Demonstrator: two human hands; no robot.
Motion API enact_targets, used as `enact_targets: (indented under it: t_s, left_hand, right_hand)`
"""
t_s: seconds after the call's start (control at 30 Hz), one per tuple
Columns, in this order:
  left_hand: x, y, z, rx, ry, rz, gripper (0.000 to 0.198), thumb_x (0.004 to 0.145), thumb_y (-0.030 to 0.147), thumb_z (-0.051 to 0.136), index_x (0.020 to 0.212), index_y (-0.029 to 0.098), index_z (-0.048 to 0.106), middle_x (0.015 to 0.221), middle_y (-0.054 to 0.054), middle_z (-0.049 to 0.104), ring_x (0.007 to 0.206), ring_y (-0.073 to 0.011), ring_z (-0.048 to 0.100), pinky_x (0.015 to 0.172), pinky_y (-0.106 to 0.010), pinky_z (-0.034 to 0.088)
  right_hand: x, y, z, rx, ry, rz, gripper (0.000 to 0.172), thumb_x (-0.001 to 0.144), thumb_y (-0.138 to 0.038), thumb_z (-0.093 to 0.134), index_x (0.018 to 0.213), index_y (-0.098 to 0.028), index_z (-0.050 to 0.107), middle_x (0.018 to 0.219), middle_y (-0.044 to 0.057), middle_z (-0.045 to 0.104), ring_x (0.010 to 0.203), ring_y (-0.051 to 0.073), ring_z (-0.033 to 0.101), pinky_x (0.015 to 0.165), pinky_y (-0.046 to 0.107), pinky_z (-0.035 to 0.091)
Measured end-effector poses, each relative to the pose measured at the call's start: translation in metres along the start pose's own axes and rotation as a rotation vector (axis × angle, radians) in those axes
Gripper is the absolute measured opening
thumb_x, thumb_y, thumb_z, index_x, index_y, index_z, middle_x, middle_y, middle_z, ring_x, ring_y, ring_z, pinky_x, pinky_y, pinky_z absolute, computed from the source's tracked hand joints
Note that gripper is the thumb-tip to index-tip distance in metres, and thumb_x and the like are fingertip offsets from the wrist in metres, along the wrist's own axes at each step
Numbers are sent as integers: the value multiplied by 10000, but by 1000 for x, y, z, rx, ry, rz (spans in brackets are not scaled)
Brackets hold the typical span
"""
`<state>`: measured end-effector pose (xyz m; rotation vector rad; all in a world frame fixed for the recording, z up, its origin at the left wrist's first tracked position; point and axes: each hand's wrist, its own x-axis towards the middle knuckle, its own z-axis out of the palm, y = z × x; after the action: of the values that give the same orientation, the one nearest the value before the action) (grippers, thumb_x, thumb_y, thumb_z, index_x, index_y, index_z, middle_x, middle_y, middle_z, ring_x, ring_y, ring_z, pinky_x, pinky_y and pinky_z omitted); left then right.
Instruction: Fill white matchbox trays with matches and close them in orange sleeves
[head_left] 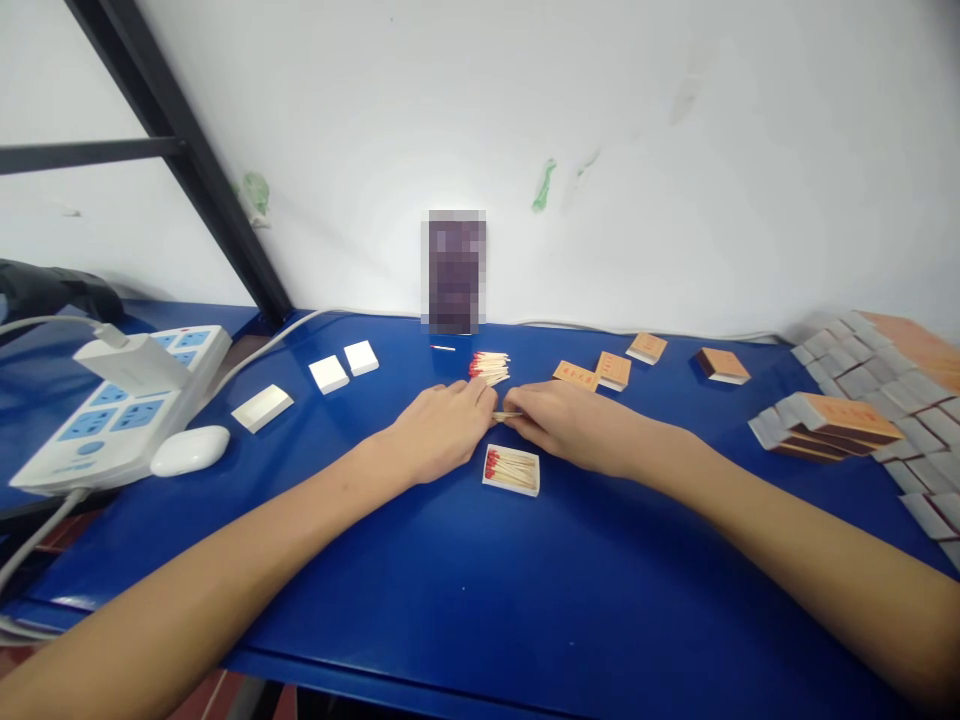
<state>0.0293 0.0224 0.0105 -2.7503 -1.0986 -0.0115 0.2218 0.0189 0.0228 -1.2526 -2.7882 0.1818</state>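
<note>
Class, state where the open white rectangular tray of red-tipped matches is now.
In the head view, the tray lies below and slightly right of centre on the blue table, on the near side of the left hand and right hand.

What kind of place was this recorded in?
Probably a dorm or home room: a blue desk against a white wall, a power strip with a plugged-in charger, and a black metal frame beside it.
</note>
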Motion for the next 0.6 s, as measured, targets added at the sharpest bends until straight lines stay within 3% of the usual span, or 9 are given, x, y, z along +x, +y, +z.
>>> enact_targets:
  t_s: [0.13,0.37,0.6]
  left_hand:
    - [1,1,-2,51,10,-9,172,991,217,352,1021,132,499,1022,-107,602,879,-233,611,699,-349,490]
    - [1,-1,-5,132,-63,99,232,855,77,450,1084,87,488,1064,-139,584,949,-264,584,740,-372,491]
    - [-9,0,-24,18,-48,166,186,833,48,414,984,133,482,989,-98,572,818,-211,555,685,-338,447]
  right_hand:
    - [0,-4,2,-49,-36,39,142,950,-174,454,824,-168,521,781,58,626,659,159,559,584,275,332]
    - [2,-4,5,-168,-51,22,127,956,-199,420,892,-147,517,846,79,637,694,169,575,596,277,318]
    - [-14,-12,-27,0,-113,25,206,943,-277,413,771,-187,483,738,23,598,580,121,464,538,259,288]
